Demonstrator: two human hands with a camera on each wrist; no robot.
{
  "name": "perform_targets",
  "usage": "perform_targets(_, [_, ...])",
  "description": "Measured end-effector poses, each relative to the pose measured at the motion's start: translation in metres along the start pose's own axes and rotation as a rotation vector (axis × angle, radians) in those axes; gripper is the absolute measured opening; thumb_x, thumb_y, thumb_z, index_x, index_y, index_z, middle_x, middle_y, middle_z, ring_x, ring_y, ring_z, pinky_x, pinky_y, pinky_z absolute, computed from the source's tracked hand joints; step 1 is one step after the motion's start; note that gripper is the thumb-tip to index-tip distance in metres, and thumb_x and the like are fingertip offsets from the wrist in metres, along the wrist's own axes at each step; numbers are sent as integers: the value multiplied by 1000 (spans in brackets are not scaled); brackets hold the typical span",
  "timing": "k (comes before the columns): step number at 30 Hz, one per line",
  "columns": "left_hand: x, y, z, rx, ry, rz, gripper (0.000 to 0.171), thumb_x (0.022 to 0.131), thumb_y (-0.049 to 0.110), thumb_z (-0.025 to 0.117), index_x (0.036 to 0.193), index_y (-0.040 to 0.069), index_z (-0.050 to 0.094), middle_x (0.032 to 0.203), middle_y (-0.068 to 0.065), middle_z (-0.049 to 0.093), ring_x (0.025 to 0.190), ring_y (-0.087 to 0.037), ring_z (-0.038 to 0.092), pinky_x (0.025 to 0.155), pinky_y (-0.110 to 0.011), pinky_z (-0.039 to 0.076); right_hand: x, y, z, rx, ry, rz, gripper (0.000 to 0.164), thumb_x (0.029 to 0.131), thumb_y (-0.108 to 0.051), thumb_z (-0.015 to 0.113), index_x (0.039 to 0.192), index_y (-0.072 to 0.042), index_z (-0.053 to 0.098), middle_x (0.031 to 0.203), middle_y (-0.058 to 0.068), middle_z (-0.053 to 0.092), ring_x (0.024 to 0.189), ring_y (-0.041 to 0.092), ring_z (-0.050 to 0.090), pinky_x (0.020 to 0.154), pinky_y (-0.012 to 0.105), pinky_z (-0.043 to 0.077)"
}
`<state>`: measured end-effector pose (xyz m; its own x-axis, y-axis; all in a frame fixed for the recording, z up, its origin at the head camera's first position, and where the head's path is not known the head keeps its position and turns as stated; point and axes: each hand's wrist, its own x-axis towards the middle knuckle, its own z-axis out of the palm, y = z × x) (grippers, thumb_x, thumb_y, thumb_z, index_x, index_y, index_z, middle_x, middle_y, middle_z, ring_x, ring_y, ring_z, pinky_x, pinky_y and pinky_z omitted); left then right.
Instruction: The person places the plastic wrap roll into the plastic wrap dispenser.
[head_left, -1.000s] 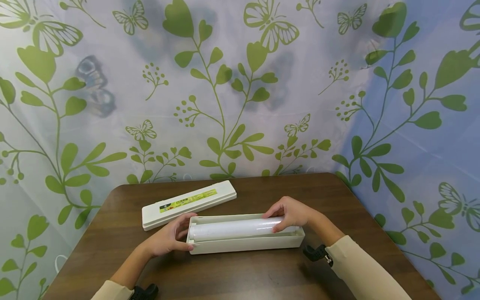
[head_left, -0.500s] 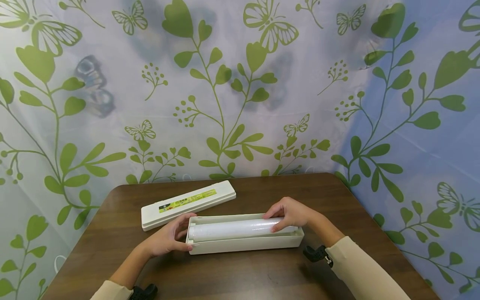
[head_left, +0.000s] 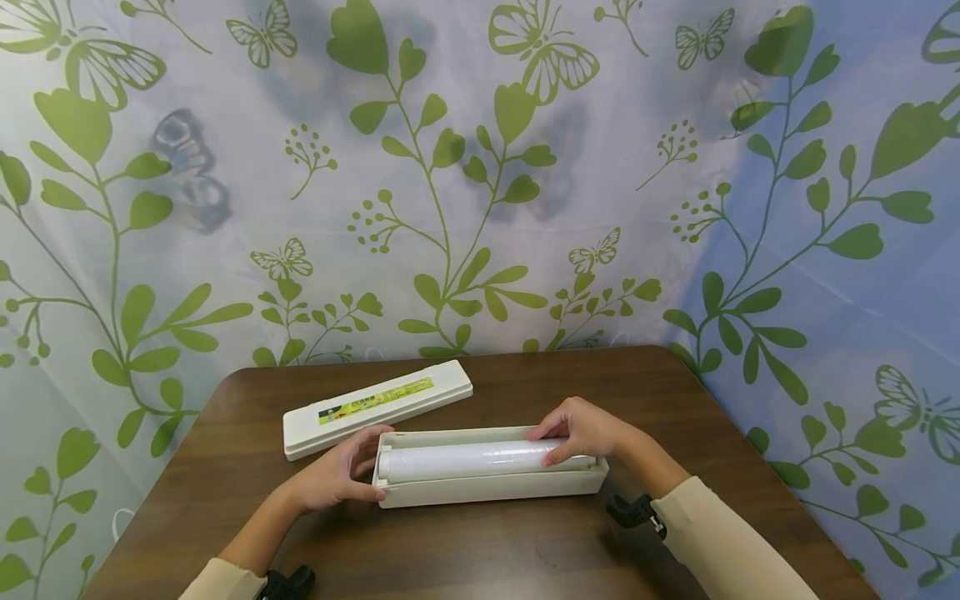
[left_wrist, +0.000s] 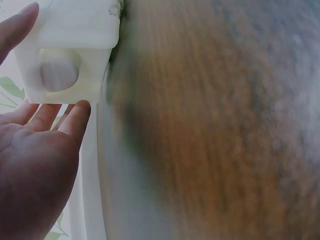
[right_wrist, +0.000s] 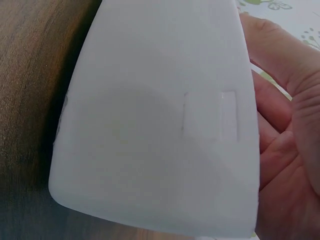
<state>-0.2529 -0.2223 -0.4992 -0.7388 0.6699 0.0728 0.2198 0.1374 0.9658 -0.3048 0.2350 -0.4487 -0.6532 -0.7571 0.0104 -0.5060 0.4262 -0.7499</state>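
A long white plastic cling film dispenser box point(head_left: 491, 490) stands uncovered on the table, with a white roll of cling film point(head_left: 468, 460) lying lengthwise inside. My left hand point(head_left: 330, 482) grips the box's left end, thumb at the front corner and fingers at the back one. In the left wrist view, the roll's round end point(left_wrist: 60, 75) shows through an opening in that end wall. Over the box's right part, my right hand point(head_left: 588, 431) reaches in from above, thumb and fingers holding the roll near its right end. The box's outer end wall point(right_wrist: 150, 150) hides part of this hand in the right wrist view.
Behind the box, to the left, lies its white lid point(head_left: 378, 407) at a slant, with a yellow-green label. Everything stands on a dark brown wooden table point(head_left: 480, 550). A leaf-and-butterfly patterned curtain point(head_left: 480, 183) hangs behind the table and along its sides.
My right hand and the right end of the roll have sunk very slightly into the box. The left hand, box and lid stay in place.
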Motion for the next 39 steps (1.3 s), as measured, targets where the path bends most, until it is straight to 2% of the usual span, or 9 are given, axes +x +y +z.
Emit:
perform_targets(2, [0,0,0,5,0,6,89,85,2,81,154,1,25,154,-28,34,136,-14,49,101,-26,53,0,0,0,-3,-4,5,37,80,-23,88,114,-12,79,110,2,78,100,9,74,88,21,58])
perform_targets(7, [0,-1,-1,11,1,6,88,85,3,81,153,2,26,154,-28,35,139,-19,48,101,-28,53,-1,1,2,-42,-5,10,36,81,-26,87,115,-14,79,112,-1,78,100,7,73,88,19,57])
perform_targets(13, [1,-1,-1,31,12,1,88,84,4,82,153,5,28,154,-27,36,138,-15,48,103,-24,50,-2,1,3,-58,7,11,37,82,-26,87,116,-14,79,113,-1,78,101,7,73,89,19,57])
perform_targets(15, [1,-1,-1,31,12,0,88,84,4,82,153,5,28,154,-27,36,140,-20,47,103,-24,50,-3,1,3,-65,11,11,38,82,-27,87,116,-15,79,113,-1,78,102,7,73,89,19,56])
perform_targets(19, [1,0,-1,22,13,-5,88,84,4,82,154,5,28,155,-27,35,144,-39,41,102,-25,51,-4,0,3,-83,30,5,39,82,-29,87,117,-14,79,114,0,78,103,8,73,90,20,57])
perform_targets(22, [1,0,0,15,14,-8,89,84,4,82,154,4,27,155,-28,35,144,-47,37,102,-25,52,-6,0,3,-82,45,-9,41,83,-30,86,118,-11,78,116,3,77,106,11,73,91,25,58])
perform_targets(29, [1,-1,0,8,13,-15,91,85,3,82,155,1,24,156,-28,33,145,-51,34,101,-27,53,-14,4,4,-81,89,-58,41,86,-30,84,119,-7,77,117,7,77,107,16,74,90,35,60])
perform_targets(34, [0,-1,1,7,12,-10,91,85,3,81,155,-1,23,156,-29,33,145,-51,34,100,-27,53,-19,8,5,-54,146,-74,40,85,-30,85,118,-9,78,117,5,77,106,16,74,90,36,60])
perform_targets(39, [0,0,1,-4,4,-5,91,85,2,81,155,-1,23,156,-30,32,145,-53,34,100,-27,53,-28,12,4,-19,214,-114,37,85,-27,84,116,-6,78,116,8,77,104,22,76,88,37,61])
